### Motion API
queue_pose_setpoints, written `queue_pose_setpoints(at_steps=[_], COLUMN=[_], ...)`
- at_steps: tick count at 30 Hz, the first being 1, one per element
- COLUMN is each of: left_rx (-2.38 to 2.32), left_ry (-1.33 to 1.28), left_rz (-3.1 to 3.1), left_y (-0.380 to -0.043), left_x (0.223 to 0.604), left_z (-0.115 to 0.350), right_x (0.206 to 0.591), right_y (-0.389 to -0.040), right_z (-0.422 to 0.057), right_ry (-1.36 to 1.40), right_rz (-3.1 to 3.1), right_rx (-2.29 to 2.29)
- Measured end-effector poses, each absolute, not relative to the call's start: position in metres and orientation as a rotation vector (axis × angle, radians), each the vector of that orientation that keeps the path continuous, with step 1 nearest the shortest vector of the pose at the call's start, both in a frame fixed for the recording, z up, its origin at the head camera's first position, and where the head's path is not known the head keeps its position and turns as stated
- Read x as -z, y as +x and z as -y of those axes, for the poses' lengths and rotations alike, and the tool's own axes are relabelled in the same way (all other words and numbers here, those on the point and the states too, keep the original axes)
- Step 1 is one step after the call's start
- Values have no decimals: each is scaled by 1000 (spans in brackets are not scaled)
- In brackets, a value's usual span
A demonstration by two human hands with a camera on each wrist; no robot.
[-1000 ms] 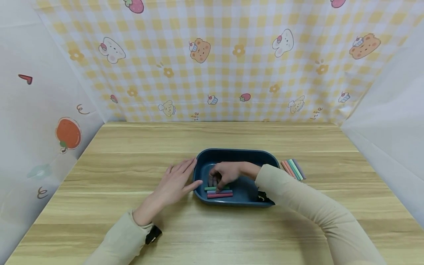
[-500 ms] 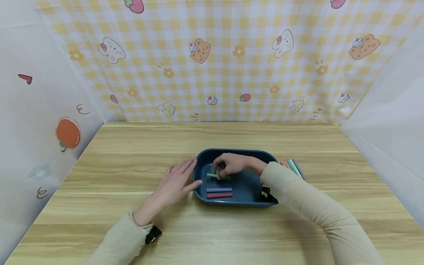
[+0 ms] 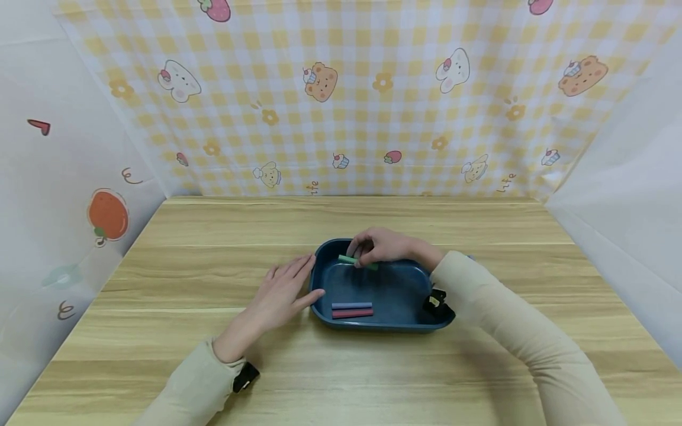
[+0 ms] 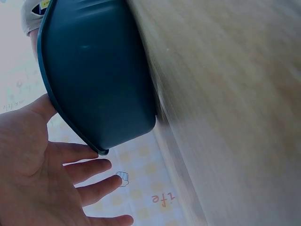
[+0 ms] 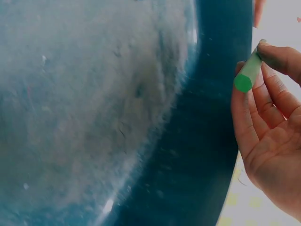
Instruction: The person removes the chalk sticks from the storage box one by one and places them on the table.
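Note:
A dark blue rectangular tub with rounded corners stands on the table. My right hand is over its far side and pinches a green chalk stick between thumb and fingertips, raised near the far rim. At the tub's left end, my left hand rests with straight fingers against the outside and the thumb lying over the rim. In the left wrist view the tub's outer wall shows beside these spread fingers. On the tub's floor, a blue-violet chalk stick and a red chalk stick lie side by side.
The right sleeve crosses the tub's right end, with a black wrist device over the tub. Past the sleeve, only a tip of a chalk stick shows. A yellow checked cloth hangs behind the wooden table.
My right hand has picked the green chalk up from beside the blue-violet one and carried it away to the far rim. The sleeve now hides most of the chalks on the right. The left hand stays put.

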State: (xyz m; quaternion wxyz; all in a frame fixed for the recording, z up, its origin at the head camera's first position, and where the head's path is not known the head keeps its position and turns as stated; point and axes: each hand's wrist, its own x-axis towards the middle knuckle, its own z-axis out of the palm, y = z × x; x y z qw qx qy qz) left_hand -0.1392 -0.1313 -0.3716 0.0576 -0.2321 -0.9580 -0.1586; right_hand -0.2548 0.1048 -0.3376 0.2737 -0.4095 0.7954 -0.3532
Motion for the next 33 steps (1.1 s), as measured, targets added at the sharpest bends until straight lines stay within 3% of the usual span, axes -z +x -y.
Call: queue_pose_setpoints(at_steps=[33], left_rx=[461], left_ry=[-709], left_rz=[2916], left_y=[-139], left_x=[373], left_z=[131], right_x=[303], right_y=[-263], right_z=[-181], right_ry=[-937], right_rz=[-2330], right_rx=[977])
